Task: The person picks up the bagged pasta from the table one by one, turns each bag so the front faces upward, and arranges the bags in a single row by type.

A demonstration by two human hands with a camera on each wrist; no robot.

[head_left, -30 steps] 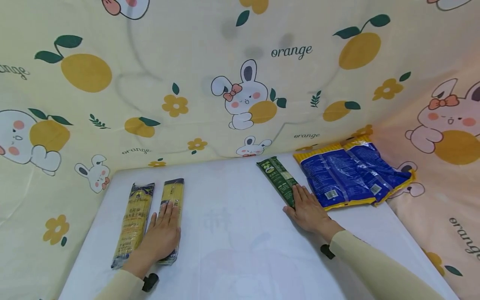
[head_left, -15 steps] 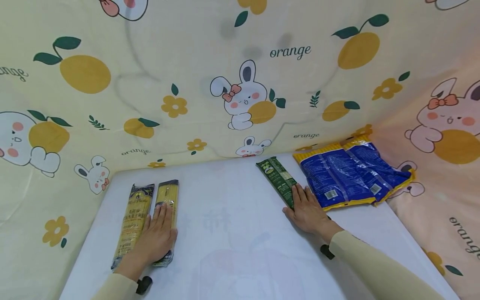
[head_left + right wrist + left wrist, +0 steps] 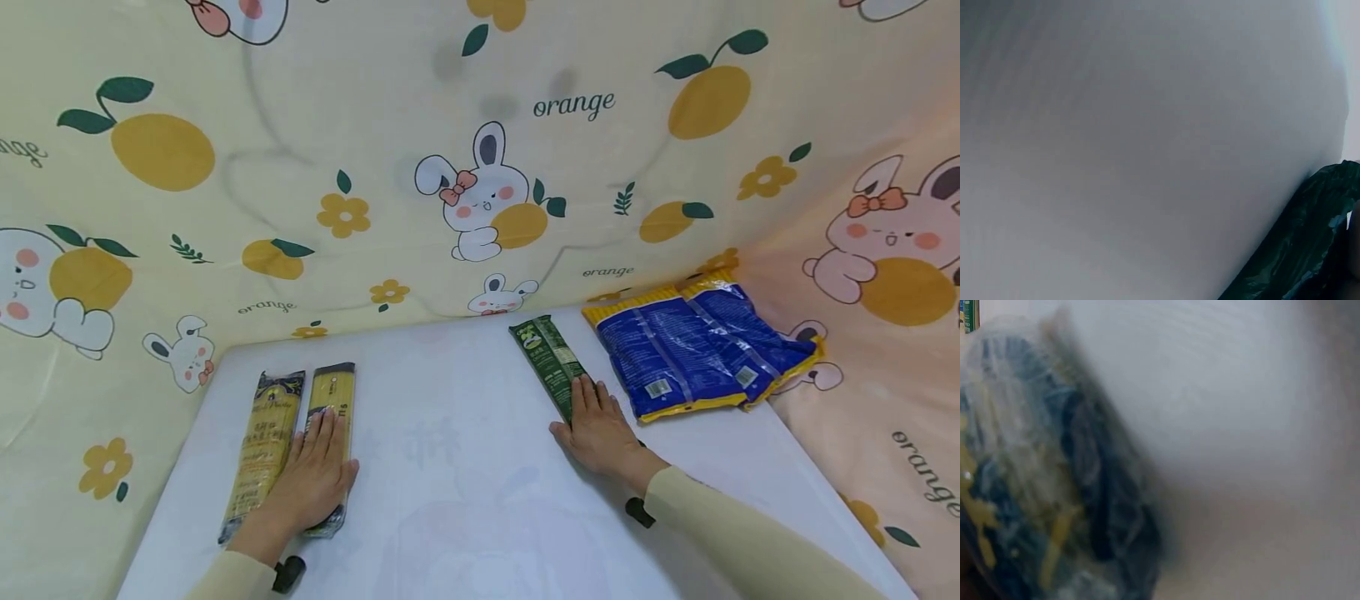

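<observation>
Two long yellow noodle packs lie side by side at the table's left. My left hand (image 3: 315, 471) rests flat, fingers straight, on the right-hand yellow pack (image 3: 334, 400); the other yellow pack (image 3: 261, 446) lies just left of it. The left wrist view shows that pack's crinkled end (image 3: 1041, 487) close up and blurred. My right hand (image 3: 596, 425) lies flat on the near end of a narrow green noodle pack (image 3: 546, 354), whose dark green wrapper (image 3: 1300, 250) fills the right wrist view's lower right corner.
Two blue and yellow bags (image 3: 690, 346) lie overlapped at the back right, just right of the green pack. The white table (image 3: 465, 467) is walled by a rabbit-and-orange printed cloth (image 3: 450, 167) behind and on both sides.
The left hand slid its yellow pack leftward, up against the other yellow pack. The right hand drew the green pack slightly left, away from the blue bags.
</observation>
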